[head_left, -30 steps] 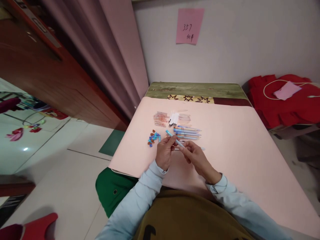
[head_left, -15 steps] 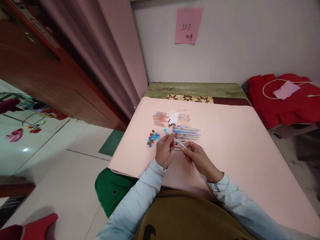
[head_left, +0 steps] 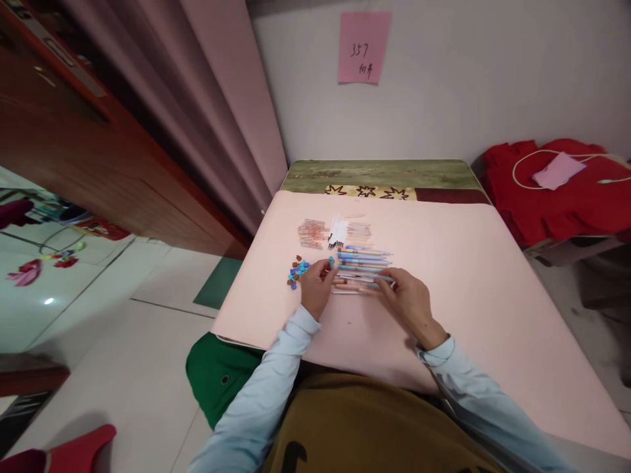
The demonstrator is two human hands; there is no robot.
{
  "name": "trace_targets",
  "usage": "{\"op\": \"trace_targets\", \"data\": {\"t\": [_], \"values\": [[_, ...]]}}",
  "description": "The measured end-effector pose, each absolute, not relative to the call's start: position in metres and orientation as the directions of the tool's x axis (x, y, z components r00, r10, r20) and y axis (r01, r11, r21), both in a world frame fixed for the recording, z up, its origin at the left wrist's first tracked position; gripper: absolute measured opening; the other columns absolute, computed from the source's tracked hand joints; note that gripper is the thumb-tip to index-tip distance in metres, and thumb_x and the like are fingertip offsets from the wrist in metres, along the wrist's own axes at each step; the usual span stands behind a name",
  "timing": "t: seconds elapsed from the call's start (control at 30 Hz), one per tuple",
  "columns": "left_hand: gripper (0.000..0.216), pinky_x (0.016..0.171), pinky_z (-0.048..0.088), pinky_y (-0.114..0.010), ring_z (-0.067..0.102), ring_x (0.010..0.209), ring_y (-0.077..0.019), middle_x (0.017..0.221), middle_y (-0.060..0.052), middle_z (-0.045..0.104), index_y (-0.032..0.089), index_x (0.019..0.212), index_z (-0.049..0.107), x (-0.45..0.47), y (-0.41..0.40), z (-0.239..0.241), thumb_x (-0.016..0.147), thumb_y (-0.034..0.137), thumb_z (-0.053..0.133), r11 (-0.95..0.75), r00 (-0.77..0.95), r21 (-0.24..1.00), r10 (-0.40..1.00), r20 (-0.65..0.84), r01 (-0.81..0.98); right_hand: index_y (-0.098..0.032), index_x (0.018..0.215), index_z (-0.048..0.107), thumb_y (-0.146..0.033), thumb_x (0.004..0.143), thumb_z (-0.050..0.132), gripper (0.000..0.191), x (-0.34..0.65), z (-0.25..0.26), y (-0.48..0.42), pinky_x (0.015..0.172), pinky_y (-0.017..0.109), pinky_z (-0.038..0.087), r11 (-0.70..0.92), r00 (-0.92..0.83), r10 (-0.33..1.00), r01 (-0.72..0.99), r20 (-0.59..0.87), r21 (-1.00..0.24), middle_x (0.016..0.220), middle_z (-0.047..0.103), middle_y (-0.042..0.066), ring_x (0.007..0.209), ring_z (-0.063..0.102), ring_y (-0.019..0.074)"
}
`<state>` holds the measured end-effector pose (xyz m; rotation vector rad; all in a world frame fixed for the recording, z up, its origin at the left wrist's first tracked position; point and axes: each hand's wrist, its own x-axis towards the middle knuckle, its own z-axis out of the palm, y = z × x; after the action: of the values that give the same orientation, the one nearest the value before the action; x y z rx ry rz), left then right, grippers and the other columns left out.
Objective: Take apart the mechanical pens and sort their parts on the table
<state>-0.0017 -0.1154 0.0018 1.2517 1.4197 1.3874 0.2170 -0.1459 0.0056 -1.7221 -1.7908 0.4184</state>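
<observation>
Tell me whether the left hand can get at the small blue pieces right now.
Probably yes: the pieces lie just left of the left hand, nothing between or over them, though its fingertips are at a pen.

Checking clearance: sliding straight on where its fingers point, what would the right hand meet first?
The right hand would meet the row of pastel blue and pink pens, fingertips seemingly touching it.
</observation>
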Motion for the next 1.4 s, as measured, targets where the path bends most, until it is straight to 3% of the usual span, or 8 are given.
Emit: {"op": "trace_targets", "data": {"t": [0.23, 0.47, 0.63, 0.7, 0.87, 1.0, 1.23, 1.4], "values": [[0.045, 0.07, 0.044, -0.025, 0.056, 0.067, -0.0133, 0.079, -0.001, 0.067, 0.022, 0.119, 0.065, -0.003, -0.117, 0.001, 0.075, 0.023, 0.074, -0.126, -0.209, 0.978, 0.965, 0.16, 0.168, -0.023, 0.103, 0.071, -0.042, 0.092, 0.057, 0.026, 0.217, 0.006, -0.148, 0.06, 0.028, 0.038, 0.147, 0.044, 0.958, 0.773, 0.284, -0.617, 0.089, 0.069, 0.004, 0.066, 0.058, 0.0152], [0.057, 0.065, 0.047, -0.025, 0.062, 0.069, -0.0133, 0.084, -0.002, 0.071, 0.021, 0.127, 0.057, -0.005, -0.116, 0.017, 0.075, 0.029, 0.076, -0.105, -0.278, 0.994, 0.955, 0.105, 0.015, -0.023, 0.1, 0.073, -0.045, 0.09, 0.057, 0.03, 0.233, 0.013, -0.149, 0.06, 0.028, 0.04, 0.098, 0.131, 0.94, 0.782, 0.315, -0.616, 0.085, 0.07, 0.004, 0.063, 0.058, 0.0154], [0.056, 0.062, 0.049, -0.024, 0.061, 0.063, -0.0112, 0.086, -0.003, 0.072, 0.02, 0.126, 0.054, -0.007, -0.112, 0.024, 0.075, 0.028, 0.075, -0.065, -0.295, 0.995, 0.955, 0.039, -0.081, -0.02, 0.099, 0.072, -0.045, 0.09, 0.056, 0.031, 0.245, 0.016, -0.153, 0.062, 0.03, 0.045, 0.081, 0.239, 0.908, 0.705, 0.344, -0.704, 0.09, 0.07, 0.007, 0.064, 0.06, 0.0162], [0.055, 0.06, 0.049, -0.024, 0.06, 0.06, -0.0105, 0.085, -0.003, 0.072, 0.02, 0.125, 0.054, -0.006, -0.111, 0.026, 0.075, 0.028, 0.075, -0.074, -0.307, 0.992, 0.951, 0.038, -0.104, -0.02, 0.102, 0.071, -0.042, 0.091, 0.058, 0.028, 0.24, 0.017, -0.16, 0.064, 0.031, 0.047, 0.144, 0.182, 0.923, 0.653, 0.338, -0.744, 0.095, 0.07, 0.008, 0.069, 0.062, 0.0178], [0.049, 0.058, 0.049, -0.024, 0.059, 0.059, -0.0103, 0.085, -0.003, 0.071, 0.019, 0.118, 0.057, -0.008, -0.111, 0.031, 0.074, 0.029, 0.076, -0.088, -0.313, 0.991, 0.948, 0.053, -0.1, -0.027, 0.103, 0.068, -0.034, 0.092, 0.059, 0.016, 0.203, 0.012, -0.184, 0.076, 0.035, 0.049, 0.34, -0.271, 0.935, 0.492, 0.23, -0.801, 0.096, 0.072, 0.007, 0.083, 0.065, 0.022], [0.046, 0.055, 0.048, -0.023, 0.055, 0.056, -0.0089, 0.083, -0.002, 0.07, 0.018, 0.116, 0.058, -0.016, -0.116, 0.032, 0.075, 0.028, 0.075, -0.09, -0.336, 0.993, 0.94, 0.061, -0.073, -0.024, 0.101, 0.065, -0.031, 0.096, 0.053, 0.014, 0.179, -0.001, -0.193, 0.074, 0.033, 0.044, 0.468, -0.48, 0.86, 0.606, 0.173, -0.643, 0.094, 0.07, 0.007, 0.083, 0.063, 0.0211], [0.041, 0.057, 0.048, -0.022, 0.058, 0.061, -0.0096, 0.085, -0.003, 0.069, 0.017, 0.113, 0.059, -0.028, -0.127, 0.022, 0.077, 0.03, 0.074, -0.087, -0.347, 0.996, 0.935, 0.076, -0.016, -0.018, 0.094, 0.059, -0.02, 0.098, 0.05, 0.011, 0.17, -0.014, -0.192, 0.067, 0.033, 0.036, 0.629, -0.608, 0.777, 0.743, 0.159, -0.23, 0.086, 0.061, 0.007, 0.077, 0.054, 0.0209], [0.042, 0.062, 0.049, -0.023, 0.06, 0.065, -0.0102, 0.085, -0.002, 0.068, 0.017, 0.117, 0.058, -0.029, -0.131, 0.005, 0.08, 0.031, 0.07, -0.068, -0.281, 0.989, 0.954, 0.102, 0.128, -0.017, 0.093, 0.053, -0.009, 0.097, 0.042, 0.014, 0.171, -0.016, -0.194, 0.067, 0.034, 0.035, 0.665, -0.646, 0.745, 0.739, 0.168, -0.109, 0.085, 0.057, 0.007, 0.075, 0.05, 0.0209]]}}
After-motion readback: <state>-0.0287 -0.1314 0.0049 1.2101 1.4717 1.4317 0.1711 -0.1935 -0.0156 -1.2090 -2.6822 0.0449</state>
